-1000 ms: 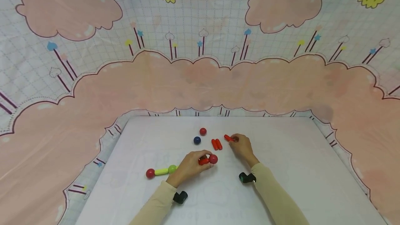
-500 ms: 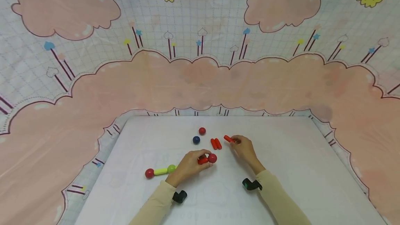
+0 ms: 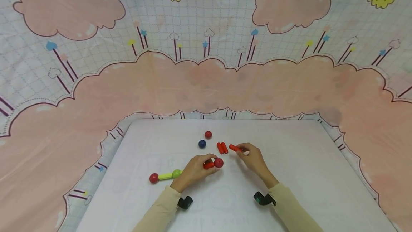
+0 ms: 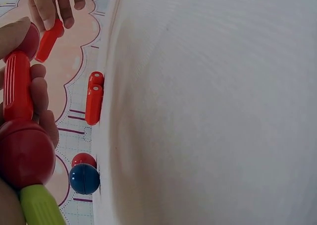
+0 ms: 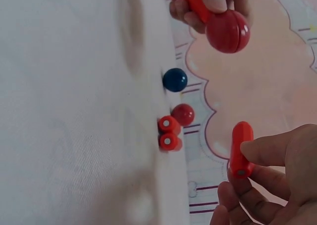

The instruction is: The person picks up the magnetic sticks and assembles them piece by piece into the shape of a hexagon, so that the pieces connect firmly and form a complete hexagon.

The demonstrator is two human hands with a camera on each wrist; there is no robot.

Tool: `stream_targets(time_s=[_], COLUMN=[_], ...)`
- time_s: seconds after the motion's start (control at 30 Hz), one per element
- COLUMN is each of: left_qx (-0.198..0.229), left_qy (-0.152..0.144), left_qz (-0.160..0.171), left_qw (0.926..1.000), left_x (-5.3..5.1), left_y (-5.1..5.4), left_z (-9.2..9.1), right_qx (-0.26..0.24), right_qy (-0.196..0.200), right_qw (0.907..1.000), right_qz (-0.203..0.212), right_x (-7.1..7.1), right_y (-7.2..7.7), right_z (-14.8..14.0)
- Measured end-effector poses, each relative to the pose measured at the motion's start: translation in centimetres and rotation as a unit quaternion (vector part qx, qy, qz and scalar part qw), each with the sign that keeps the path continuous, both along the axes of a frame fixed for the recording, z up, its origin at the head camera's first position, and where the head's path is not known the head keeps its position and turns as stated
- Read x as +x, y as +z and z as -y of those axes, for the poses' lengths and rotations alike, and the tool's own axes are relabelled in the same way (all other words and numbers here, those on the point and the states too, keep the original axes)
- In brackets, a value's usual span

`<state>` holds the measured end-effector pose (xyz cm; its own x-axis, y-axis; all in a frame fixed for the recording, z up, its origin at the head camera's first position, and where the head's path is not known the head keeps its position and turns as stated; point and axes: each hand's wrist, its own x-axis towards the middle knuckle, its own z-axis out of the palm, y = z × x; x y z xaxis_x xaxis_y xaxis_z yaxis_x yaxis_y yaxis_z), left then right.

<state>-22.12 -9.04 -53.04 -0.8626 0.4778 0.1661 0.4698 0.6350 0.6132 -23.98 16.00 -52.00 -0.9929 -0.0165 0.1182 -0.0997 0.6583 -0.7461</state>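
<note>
A person's left hand [image 3: 194,170] grips a red rod [image 3: 209,166] in a chain of balls and rods [image 3: 165,176], on the near side of the blue ball [image 3: 202,144], while the right hand [image 3: 255,157], to that ball's right, pinches a loose rod [image 3: 235,148] between thumb and fingers. On the white table [image 3: 309,153], two side-by-side rods [image 3: 220,148] lie near the blue ball's right, with a loose red ball [image 3: 208,134] just beyond it.

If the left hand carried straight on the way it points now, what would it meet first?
Probably the red rod in the right hand: in the head view, the left hand points roughly there. Depth is unclear, so it might pass above or below.
</note>
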Motion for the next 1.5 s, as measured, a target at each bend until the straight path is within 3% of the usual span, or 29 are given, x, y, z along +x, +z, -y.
stream_targets(time_s=[0.37, 0.8, 1.03, 1.5], left_qx=[0.007, 0.006, 0.012, 0.012], left_qy=[-0.002, -0.002, -0.005, -0.015], left_qz=[0.0, -0.001, -0.001, -0.005], left_qw=[1.0, 1.0, 0.9999, 0.9998], left_x=[0.0, 0.0, 0.1, 0.1], left_y=[-0.1, -0.2, 0.0, -0.2], left_z=[0.1, 0.0, 0.1, 0.3], right_qx=[-0.016, -0.03, -0.047, -0.029], right_qy=[0.027, 0.062, 0.118, 0.18], right_qw=[0.9995, 0.9967, 0.989, 0.982], right_qz=[-0.01, 0.044, 0.076, 0.05], right_x=[1.6, 2.7, 2.9, 2.8], right_y=[0.6, 1.2, 1.7, 1.8], right_z=[-0.4, -0.8, -0.9, -0.2])
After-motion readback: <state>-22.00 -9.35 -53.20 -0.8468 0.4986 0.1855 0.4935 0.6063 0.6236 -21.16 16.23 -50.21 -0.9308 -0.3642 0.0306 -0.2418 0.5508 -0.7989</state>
